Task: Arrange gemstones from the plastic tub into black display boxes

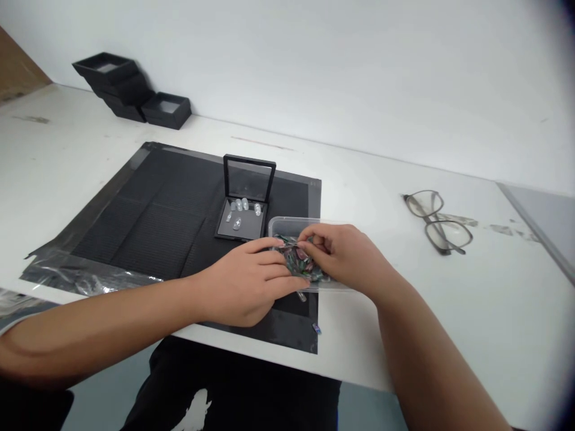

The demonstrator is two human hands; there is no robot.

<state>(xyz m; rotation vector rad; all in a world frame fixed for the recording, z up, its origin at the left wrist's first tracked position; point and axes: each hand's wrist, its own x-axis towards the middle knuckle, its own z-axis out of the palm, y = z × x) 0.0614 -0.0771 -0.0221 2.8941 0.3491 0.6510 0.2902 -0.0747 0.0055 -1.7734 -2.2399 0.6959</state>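
A clear plastic container (291, 226) full of small, shiny, colourful pieces (296, 263) stands at the right edge of the black mat (157, 203). Over its left side lies my left hand (251, 278), fingers spread across the rim and the pieces. My right hand (344, 254) is above the container, thumb and forefinger pinched on something thin that I cannot make out. Just left of the container, a black case (249, 160) stands with its lid raised. Several pale, glossy nail-shaped pieces (237, 223) lie inside the case.
Stacked black boxes (121, 84) and a single black box (167, 111) are by the wall at the back left. Eyeglasses (424, 203) lie on the white table (359, 191) to the right. A small shiny piece (317, 328) rests at the mat's front right corner.
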